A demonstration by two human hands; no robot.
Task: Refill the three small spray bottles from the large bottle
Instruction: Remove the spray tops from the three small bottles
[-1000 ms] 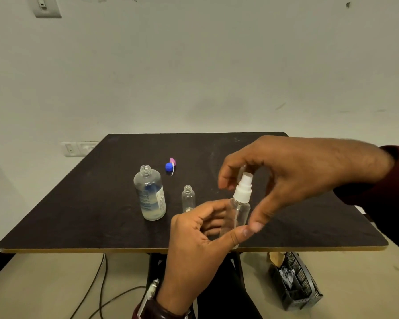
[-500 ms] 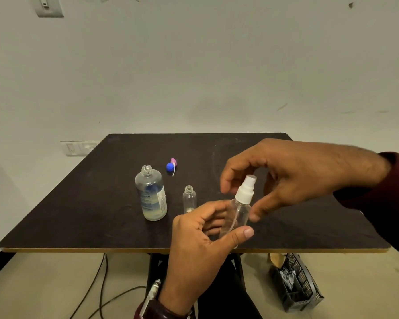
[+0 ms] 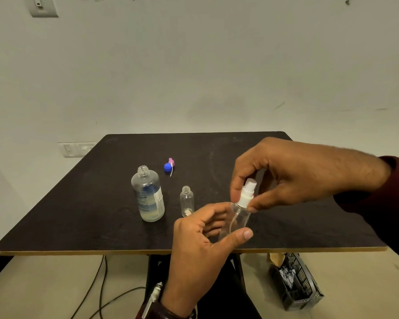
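The left hand (image 3: pixel 200 245) grips a clear spray bottle (image 3: pixel 238 218) above the near edge of the table (image 3: pixel 78 217), thumb curled round its front. The right hand (image 3: pixel 286 173) pinches its white spray head (image 3: pixel 247 195) between thumb and forefinger. Left of this bottle stands an open small bottle (image 3: pixel 187 200); further left, the uncapped large bottle (image 3: pixel 148 196). Behind that lie a blue cap (image 3: pixel 167 167) and a pink spray head (image 3: pixel 171 161).

A black crate (image 3: pixel 295 284) and cables (image 3: pixel 101 286) lie on the floor under the table (image 3: pixel 78 215).
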